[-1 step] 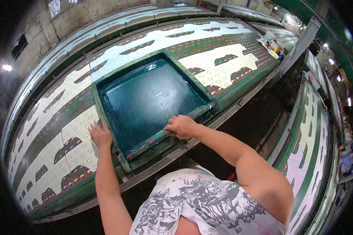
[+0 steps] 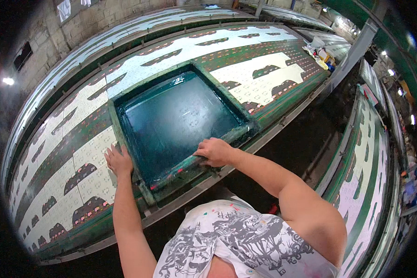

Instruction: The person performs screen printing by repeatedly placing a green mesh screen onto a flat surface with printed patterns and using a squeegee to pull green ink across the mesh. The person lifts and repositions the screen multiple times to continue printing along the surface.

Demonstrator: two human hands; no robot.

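A screen-printing frame (image 2: 117, 121) with thick green-stained rails lies on the long printing table. Its dark teal mesh (image 2: 171, 120) looks wet and glossy. My left hand (image 2: 119, 161) is at the frame's left rail, fingers stretched out and slightly apart over the pale cloth beside it. My right hand (image 2: 215, 152) has its fingers curled over the near rail, gripping it from my side. Pale cut cloth pieces (image 2: 55, 185) with small printed motifs lie flat around the frame. What is under the mesh is hidden.
A metal rail (image 2: 282, 124) runs along the table's near edge. Another table with pale cloth pieces (image 2: 363, 194) stands on the right. Containers and rags (image 2: 320, 54) sit at the table's far right end. A slanting post (image 2: 356, 51) rises beyond them.
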